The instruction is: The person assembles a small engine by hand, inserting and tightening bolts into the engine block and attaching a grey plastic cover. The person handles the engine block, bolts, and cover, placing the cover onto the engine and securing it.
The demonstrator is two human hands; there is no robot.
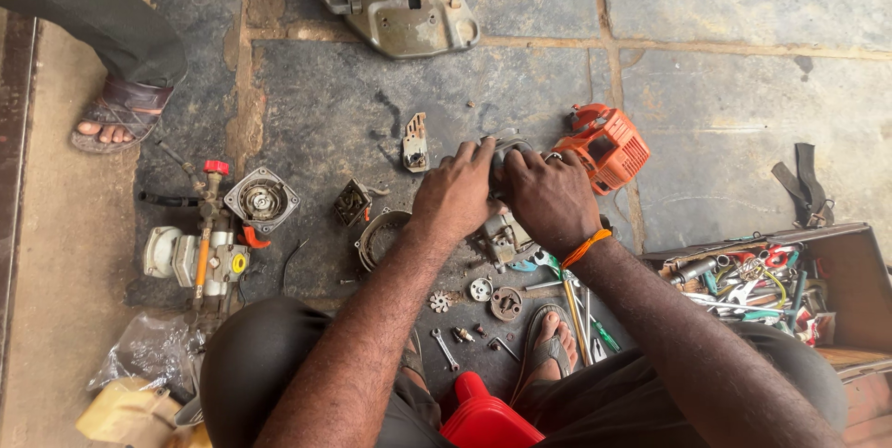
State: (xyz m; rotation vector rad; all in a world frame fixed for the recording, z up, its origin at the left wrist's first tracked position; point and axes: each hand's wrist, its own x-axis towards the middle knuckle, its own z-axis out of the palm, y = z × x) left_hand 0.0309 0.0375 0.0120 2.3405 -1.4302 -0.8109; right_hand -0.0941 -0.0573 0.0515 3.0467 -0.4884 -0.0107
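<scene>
At the centre of the frame, the left hand (457, 195) and right hand (550, 199) sit close together, both clamped on a grey engine part (506, 152) held just above the stone floor (743, 95). An orange cover (604, 145) lies just right of it. A toolbox (850, 290) sits at right, a pump (206, 248) at left, and small parts (492, 297) below the hands.
</scene>
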